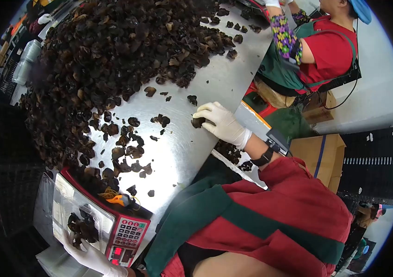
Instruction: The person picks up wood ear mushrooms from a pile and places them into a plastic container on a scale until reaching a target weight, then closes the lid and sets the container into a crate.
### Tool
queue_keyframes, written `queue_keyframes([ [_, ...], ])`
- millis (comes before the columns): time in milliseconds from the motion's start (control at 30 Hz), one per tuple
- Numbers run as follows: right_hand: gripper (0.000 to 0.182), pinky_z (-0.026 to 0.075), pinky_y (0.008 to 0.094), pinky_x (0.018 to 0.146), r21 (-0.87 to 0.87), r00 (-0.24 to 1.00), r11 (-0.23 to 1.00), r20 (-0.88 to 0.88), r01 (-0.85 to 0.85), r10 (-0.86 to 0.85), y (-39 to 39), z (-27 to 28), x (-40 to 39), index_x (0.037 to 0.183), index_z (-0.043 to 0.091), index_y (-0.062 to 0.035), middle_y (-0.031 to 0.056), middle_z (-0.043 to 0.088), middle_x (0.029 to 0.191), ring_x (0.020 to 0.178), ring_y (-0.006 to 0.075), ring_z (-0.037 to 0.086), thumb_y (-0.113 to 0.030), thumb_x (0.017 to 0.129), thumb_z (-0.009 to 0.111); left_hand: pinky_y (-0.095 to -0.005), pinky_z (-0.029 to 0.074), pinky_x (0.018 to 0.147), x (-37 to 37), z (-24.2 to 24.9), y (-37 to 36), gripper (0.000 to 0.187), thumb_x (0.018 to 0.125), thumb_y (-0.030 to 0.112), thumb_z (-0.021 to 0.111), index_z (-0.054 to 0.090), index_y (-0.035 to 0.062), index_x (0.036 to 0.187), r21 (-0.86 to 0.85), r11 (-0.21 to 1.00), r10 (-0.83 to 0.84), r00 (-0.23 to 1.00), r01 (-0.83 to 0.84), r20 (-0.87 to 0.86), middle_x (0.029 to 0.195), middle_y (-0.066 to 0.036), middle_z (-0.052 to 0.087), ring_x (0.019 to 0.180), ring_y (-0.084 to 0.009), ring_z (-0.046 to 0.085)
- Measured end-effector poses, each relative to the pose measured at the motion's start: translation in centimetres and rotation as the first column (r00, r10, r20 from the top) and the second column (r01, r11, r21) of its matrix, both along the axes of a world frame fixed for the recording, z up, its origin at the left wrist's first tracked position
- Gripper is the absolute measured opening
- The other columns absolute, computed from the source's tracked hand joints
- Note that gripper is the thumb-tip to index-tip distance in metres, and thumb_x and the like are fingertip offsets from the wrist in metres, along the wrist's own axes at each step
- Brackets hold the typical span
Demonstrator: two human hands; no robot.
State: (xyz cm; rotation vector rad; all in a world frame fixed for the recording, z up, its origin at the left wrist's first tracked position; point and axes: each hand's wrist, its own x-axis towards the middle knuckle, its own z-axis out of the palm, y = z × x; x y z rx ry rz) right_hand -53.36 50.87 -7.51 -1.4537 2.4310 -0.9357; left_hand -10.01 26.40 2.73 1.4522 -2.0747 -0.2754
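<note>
My right hand (222,123), in a white glove, is closed on a dark piece of wood ear mushroom (198,122) over the metal table (178,159). Another small wood ear piece (191,99) lies just beyond its fingers. My left hand (85,256), also gloved, is at a clear plastic tray (99,214) on a red weighing scale (129,233). Its fingers curl around wood ear mushrooms (83,227) in the tray; the fingertips are partly hidden. The scale's red digits are lit but too small to read.
A large heap of wood ear mushrooms (127,41) covers the table's far side, with loose pieces nearer. An orange-handled tool (121,199) lies beside the scale. A co-worker (328,51) in red stands at the upper right, near a cardboard box (319,154). Clear trays (27,60) are stacked upper left.
</note>
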Motion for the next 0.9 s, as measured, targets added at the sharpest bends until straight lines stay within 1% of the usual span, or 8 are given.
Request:
queue_keyframes([
  [133,0.025,0.053,0.0317,0.081,-0.019,0.956,0.99,0.263,0.142,-0.132,-1.0,-0.3,-0.5,0.108,0.071,-0.0123,0.0044,0.069,0.1,0.088,0.0221,0.064,-0.008,0.084,0.068,-0.0364,0.049,0.093,-0.8,0.7,0.4,0.057,0.089,-0.012,0.055,0.046,0.0041,0.144,0.028,0.999,0.032,0.999,-0.033,0.031,0.132,-0.013,0.056,0.112,-0.0231,0.06],
  [200,0.019,0.052,0.0259,0.073,-0.12,0.557,0.963,0.83,0.24,-0.035,-2.0,0.4,-0.7,0.108,0.072,-0.0042,0.0029,0.072,0.093,0.076,0.0126,0.064,-0.011,0.09,0.068,-0.0359,0.05,0.091,-0.6,0.6,0.3,0.055,0.091,-0.01,0.056,0.047,0.0041,0.143,0.018,0.999,0.036,0.997,-0.037,0.072,0.131,-0.013,0.057,0.111,-0.0227,0.061],
  [267,0.023,0.05,0.0223,0.071,-0.085,0.488,0.962,0.871,0.26,-0.055,-2.2,-0.1,-1.4,0.112,0.069,0.0019,0.0028,0.072,0.096,0.078,0.0063,0.062,-0.012,0.095,0.065,-0.0345,0.047,0.098,0.0,0.3,0.4,0.052,0.094,-0.004,0.055,0.046,0.006,0.145,0.168,0.98,0.104,0.995,-0.104,0.004,0.135,-0.015,0.057,0.115,-0.0245,0.06],
  [367,0.022,0.051,0.0226,0.07,-0.048,0.371,0.966,0.927,0.254,-0.051,-1.4,0.0,-1.9,0.111,0.071,-0.0001,0.0023,0.072,0.093,0.079,0.0068,0.063,-0.013,0.095,0.064,-0.0371,0.047,0.099,0.7,0.1,0.5,0.046,0.095,0.0,0.055,0.05,0.0036,0.141,0.11,0.985,0.124,0.99,-0.13,0.06,0.131,-0.016,0.059,0.115,-0.0272,0.06],
  [567,0.025,0.053,0.0287,0.076,0.176,0.711,0.977,0.702,-0.118,-0.04,5.9,4.4,-7.4,0.108,0.073,-0.0052,0.0055,0.072,0.088,0.076,0.016,0.065,-0.022,0.091,0.067,-0.0416,0.052,0.093,-2.3,2.5,1.9,0.04,0.094,0.015,0.066,0.057,-0.001,0.13,-0.033,0.999,0.043,0.988,-0.039,0.149,0.121,-0.023,0.064,0.106,-0.0339,0.064],
  [633,0.026,0.053,0.032,0.085,0.26,0.932,0.964,0.358,-0.053,-0.045,6.7,4.5,-8.2,0.111,0.072,-0.0087,0.0076,0.071,0.098,0.09,0.0229,0.066,-0.02,0.088,0.067,-0.0417,0.053,0.092,-1.4,2.1,1.5,0.039,0.094,0.016,0.067,0.058,-0.0005,0.129,-0.034,0.998,0.064,0.982,-0.059,0.177,0.12,-0.023,0.064,0.106,-0.034,0.064],
  [800,0.021,0.052,0.0331,0.088,-0.208,0.99,0.978,-0.135,0.01,-0.038,-3.0,-0.4,-4.2,0.106,0.071,-0.0096,0.0046,0.066,0.112,0.109,0.0219,0.06,-0.007,0.087,0.062,-0.0422,0.052,0.091,-1.9,1.7,1.3,0.038,0.093,0.017,0.069,0.061,0.0013,0.126,-0.041,0.998,0.048,0.985,-0.042,0.165,0.117,-0.021,0.065,0.104,-0.0323,0.064],
  [900,0.017,0.053,0.0361,0.086,-0.076,0.996,0.995,-0.061,-0.069,0.065,-5.6,-2.4,-3.9,0.099,0.071,-0.0098,0.0043,0.066,0.105,0.103,0.0249,0.06,-0.005,0.085,0.062,-0.0423,0.051,0.092,-1.6,1.9,1.5,0.038,0.093,0.019,0.068,0.061,0.002,0.126,-0.041,0.997,0.069,0.986,-0.063,0.153,0.118,-0.021,0.064,0.106,-0.0321,0.063],
])
